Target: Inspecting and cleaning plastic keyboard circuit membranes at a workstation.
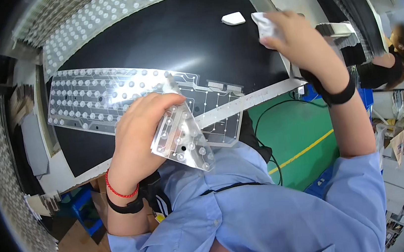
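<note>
My left hand (pixel 140 130) grips the folded-over edge of a clear keyboard membrane sheet (pixel 84 97). The sheet has silvery printed traces and rows of round translucent domes. Its near right part is curled up under my thumb, and its right end sticks out past the table edge. Over the far right side of the table, my right hand (pixel 296 38) pinches a crumpled white cloth (pixel 265 25), away from the sheet. A small flat white piece with angled corners (pixel 233 19) lies left of the cloth.
Layered dome sheets (pixel 114 11) are stacked along the far left of the black table top (pixel 191 32). More stacked sheets (pixel 16 197) stand at the left. A black cable (pixel 279 104) loops above the green floor (pixel 307 129). Another person (pixel 394 62) is at the far right.
</note>
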The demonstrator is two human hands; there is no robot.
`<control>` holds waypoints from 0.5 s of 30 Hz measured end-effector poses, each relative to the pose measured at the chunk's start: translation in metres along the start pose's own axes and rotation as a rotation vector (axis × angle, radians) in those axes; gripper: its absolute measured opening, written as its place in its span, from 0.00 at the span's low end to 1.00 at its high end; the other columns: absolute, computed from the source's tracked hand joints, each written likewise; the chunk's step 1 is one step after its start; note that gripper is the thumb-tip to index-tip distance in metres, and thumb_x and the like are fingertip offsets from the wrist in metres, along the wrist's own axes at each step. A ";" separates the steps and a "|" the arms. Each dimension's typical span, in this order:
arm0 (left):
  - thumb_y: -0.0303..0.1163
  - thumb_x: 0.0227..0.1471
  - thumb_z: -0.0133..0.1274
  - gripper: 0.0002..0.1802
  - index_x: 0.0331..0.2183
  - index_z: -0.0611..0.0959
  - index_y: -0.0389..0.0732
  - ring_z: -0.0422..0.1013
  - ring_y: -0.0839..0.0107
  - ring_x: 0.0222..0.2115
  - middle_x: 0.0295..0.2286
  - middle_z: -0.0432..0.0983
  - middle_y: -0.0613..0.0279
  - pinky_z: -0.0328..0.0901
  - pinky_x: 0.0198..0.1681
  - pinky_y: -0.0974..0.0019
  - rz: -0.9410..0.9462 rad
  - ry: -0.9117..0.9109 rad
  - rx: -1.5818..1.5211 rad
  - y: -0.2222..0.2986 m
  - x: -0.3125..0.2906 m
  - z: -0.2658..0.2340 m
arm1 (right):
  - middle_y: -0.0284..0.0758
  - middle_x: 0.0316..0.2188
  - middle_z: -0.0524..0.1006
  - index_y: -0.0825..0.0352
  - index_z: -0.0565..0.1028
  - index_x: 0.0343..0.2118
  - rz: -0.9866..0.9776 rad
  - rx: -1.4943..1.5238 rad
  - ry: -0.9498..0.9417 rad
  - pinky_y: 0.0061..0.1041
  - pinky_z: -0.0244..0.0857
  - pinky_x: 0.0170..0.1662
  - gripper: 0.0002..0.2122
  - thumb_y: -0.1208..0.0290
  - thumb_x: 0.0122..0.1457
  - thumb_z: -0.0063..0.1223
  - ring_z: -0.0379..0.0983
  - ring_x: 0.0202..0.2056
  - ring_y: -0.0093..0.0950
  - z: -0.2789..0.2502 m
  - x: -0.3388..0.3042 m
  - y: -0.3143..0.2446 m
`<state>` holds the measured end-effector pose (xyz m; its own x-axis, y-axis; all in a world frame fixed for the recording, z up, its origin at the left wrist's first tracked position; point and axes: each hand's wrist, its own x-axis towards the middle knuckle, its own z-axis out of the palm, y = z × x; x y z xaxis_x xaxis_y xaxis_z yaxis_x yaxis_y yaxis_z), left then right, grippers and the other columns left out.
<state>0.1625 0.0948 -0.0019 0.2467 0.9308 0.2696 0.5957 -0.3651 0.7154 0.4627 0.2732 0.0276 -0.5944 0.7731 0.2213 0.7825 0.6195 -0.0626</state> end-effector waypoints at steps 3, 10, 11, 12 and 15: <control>0.27 0.41 0.62 0.24 0.44 0.79 0.40 0.73 0.53 0.40 0.39 0.78 0.55 0.66 0.46 0.57 -0.033 -0.034 0.015 0.000 -0.001 -0.001 | 0.48 0.37 0.78 0.68 0.77 0.48 -0.026 0.088 -0.031 0.40 0.70 0.45 0.16 0.74 0.55 0.59 0.76 0.40 0.46 -0.002 -0.010 0.006; 0.30 0.41 0.63 0.24 0.44 0.79 0.41 0.73 0.52 0.38 0.35 0.77 0.56 0.66 0.41 0.57 0.021 0.029 0.026 -0.002 -0.001 0.003 | 0.39 0.37 0.79 0.68 0.77 0.40 -0.321 0.515 0.207 0.31 0.72 0.43 0.14 0.86 0.49 0.56 0.77 0.40 0.41 -0.014 -0.001 -0.089; 0.30 0.41 0.63 0.23 0.44 0.79 0.41 0.73 0.53 0.38 0.34 0.77 0.56 0.66 0.41 0.57 0.008 0.023 0.021 -0.001 -0.001 0.002 | 0.40 0.36 0.78 0.67 0.77 0.34 -0.477 0.497 0.164 0.35 0.71 0.43 0.10 0.82 0.46 0.55 0.75 0.40 0.42 -0.003 0.002 -0.098; 0.30 0.41 0.63 0.23 0.44 0.79 0.41 0.73 0.53 0.38 0.34 0.76 0.56 0.67 0.42 0.57 -0.010 0.025 0.016 -0.003 -0.002 0.001 | 0.40 0.36 0.77 0.67 0.78 0.33 -0.479 0.416 0.036 0.36 0.71 0.44 0.09 0.81 0.47 0.54 0.75 0.41 0.42 0.005 -0.005 -0.098; 0.30 0.41 0.63 0.23 0.43 0.79 0.42 0.73 0.53 0.38 0.34 0.77 0.56 0.67 0.42 0.57 -0.020 0.030 -0.012 -0.002 -0.004 0.000 | 0.43 0.35 0.76 0.68 0.79 0.33 -0.409 0.234 -0.194 0.37 0.71 0.43 0.07 0.78 0.52 0.52 0.75 0.39 0.42 -0.013 -0.045 -0.075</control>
<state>0.1602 0.0918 -0.0045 0.2116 0.9381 0.2743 0.5914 -0.3463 0.7282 0.4333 0.1905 0.0347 -0.8843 0.4581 0.0900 0.4291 0.8735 -0.2301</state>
